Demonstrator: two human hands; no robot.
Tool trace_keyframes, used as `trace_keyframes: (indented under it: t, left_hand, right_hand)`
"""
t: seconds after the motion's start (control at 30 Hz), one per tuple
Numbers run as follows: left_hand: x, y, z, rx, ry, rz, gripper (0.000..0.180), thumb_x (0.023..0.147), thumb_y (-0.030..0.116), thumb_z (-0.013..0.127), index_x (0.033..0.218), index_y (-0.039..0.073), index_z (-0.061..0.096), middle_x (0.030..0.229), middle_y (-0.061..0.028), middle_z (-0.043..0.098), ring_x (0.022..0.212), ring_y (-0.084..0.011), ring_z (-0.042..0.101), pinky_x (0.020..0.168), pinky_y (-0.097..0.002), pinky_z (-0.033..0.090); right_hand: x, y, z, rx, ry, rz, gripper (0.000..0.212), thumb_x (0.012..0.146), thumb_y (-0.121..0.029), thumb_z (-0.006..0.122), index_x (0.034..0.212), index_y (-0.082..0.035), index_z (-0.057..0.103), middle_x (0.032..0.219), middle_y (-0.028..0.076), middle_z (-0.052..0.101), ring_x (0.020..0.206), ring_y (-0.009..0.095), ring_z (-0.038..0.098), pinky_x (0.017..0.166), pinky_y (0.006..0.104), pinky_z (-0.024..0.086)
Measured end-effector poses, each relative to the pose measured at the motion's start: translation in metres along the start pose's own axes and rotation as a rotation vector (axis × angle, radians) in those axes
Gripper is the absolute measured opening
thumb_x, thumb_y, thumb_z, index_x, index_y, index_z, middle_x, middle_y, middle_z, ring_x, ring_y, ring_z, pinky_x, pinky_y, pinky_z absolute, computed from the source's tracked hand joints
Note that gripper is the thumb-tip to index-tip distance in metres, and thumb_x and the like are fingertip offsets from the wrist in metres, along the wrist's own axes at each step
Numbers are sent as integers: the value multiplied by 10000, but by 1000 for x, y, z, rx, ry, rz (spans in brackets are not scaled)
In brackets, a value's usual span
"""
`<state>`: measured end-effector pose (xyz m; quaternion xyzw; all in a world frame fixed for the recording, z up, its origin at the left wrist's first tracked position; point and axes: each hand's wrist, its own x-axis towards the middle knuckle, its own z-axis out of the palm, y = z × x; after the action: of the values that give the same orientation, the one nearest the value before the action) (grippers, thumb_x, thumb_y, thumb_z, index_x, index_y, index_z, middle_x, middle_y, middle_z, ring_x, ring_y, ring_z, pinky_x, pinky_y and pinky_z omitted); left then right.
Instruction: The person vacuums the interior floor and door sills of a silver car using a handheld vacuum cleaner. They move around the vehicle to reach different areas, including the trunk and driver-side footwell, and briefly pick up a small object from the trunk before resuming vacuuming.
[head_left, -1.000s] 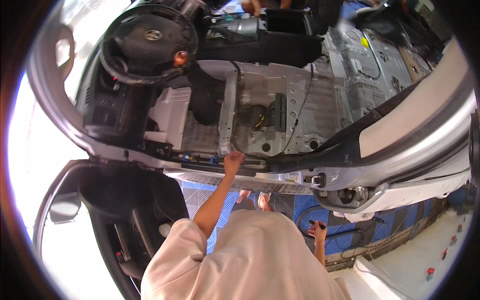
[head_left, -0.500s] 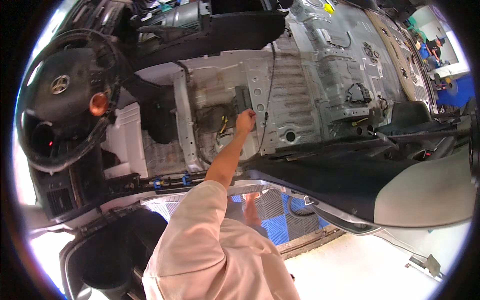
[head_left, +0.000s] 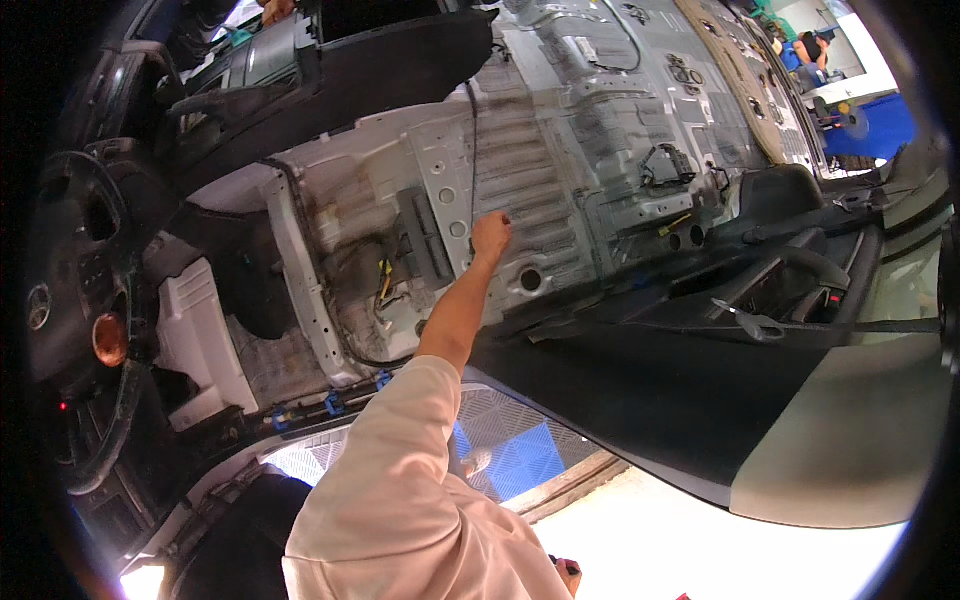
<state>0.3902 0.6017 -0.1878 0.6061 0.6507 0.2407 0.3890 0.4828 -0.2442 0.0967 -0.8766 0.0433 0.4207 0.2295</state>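
My left arm, in a beige sleeve, reaches over the bare metal floor of a car. My left hand [head_left: 490,236] is closed in a fist above the ribbed floor panel [head_left: 515,170]. Whatever it may hold is hidden. Close by on its left, a thin black cable [head_left: 474,150] runs down toward the hand; whether they touch I cannot tell. A dark, oblong module [head_left: 425,240] lies left of the wrist, with a yellow connector [head_left: 384,275] further left. At the lower edge, my right hand [head_left: 570,573] is partly visible, its fingers curled around a small dark thing.
A steering wheel [head_left: 120,430] with an orange disc [head_left: 110,340] stands at the left. The black centre console [head_left: 390,75] lies beyond the floor; another person's hand [head_left: 277,11] shows above it. The opened door panel [head_left: 650,400] spans the right. A person [head_left: 810,48] appears far right.
The view has shifted and turned, moving the car's interior leftward. My left hand has gone from beside the dark module to above the ribbed floor. My right hand now shows at the lower edge.
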Motion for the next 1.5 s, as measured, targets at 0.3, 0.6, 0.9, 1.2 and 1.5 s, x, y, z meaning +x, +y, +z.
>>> trace_keyframes:
  t: [0.3,0.6,0.9,1.2,1.5]
  left_hand:
    - [-21,-1,16,-247,212,-137,310,936,272,695,1155,59,743,1053,-168,760,1003,-350,723,879,-445,549]
    - [-317,-111,-71,-280,301,-254,346,844,377,817,783,52,718,687,-131,676,636,-314,663,610,-425,496]
    - [-472,-116,-111,199,-81,102,427,891,392,790,744,6,684,654,-120,686,586,-249,664,578,-407,497]
    - [-546,100,-6,-184,-670,321,332,903,176,786,1191,22,724,992,-113,767,836,-195,730,803,-321,577]
    - [-621,240,104,-290,-899,510,361,1016,163,631,1312,-42,617,1322,-181,677,1166,-259,684,947,-342,551]
  right_hand:
    - [14,-38,17,-147,93,-74,215,973,-198,690,1014,8,644,868,127,716,702,189,681,606,328,535]
    - [66,-111,68,-377,-133,-348,275,853,-186,756,1042,-28,634,855,159,736,719,217,760,692,360,563]
    - [114,-169,68,-483,-206,-713,343,900,-189,656,1232,-108,632,1104,179,721,1020,359,698,864,444,550]
    - [125,-163,-32,-233,-139,-806,304,943,-232,658,1203,-78,630,928,202,728,873,433,699,778,521,549]
    - [167,-177,-83,-113,-56,-881,313,952,-271,645,1189,-66,652,887,194,725,831,416,710,737,507,556]
